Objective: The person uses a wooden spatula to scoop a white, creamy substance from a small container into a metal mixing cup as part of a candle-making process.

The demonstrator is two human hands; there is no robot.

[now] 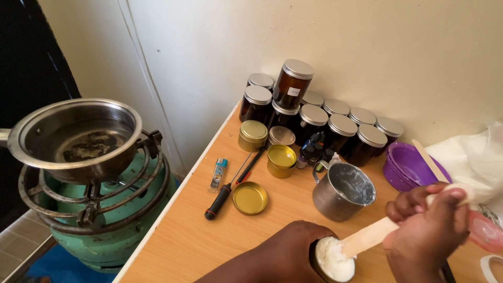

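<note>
My left hand (293, 246) wraps around a small round tin (332, 260) filled with white wax-like paste at the near edge of the wooden table (183, 236). My right hand (427, 225) grips a flat wooden stick (369, 237) whose tip presses into the white paste. Just beyond the tin stands a metal mug (343, 191) smeared white inside.
Several dark amber jars with silver lids (314, 118) line the wall. Gold tins (281, 160), a loose gold lid (250, 198), a screwdriver (222, 195) and a lighter (218, 173) lie mid-table. A purple bowl (406, 167) and white bag (471, 154) sit right. A steel pot (76, 139) rests on a green gas burner (105, 220) left.
</note>
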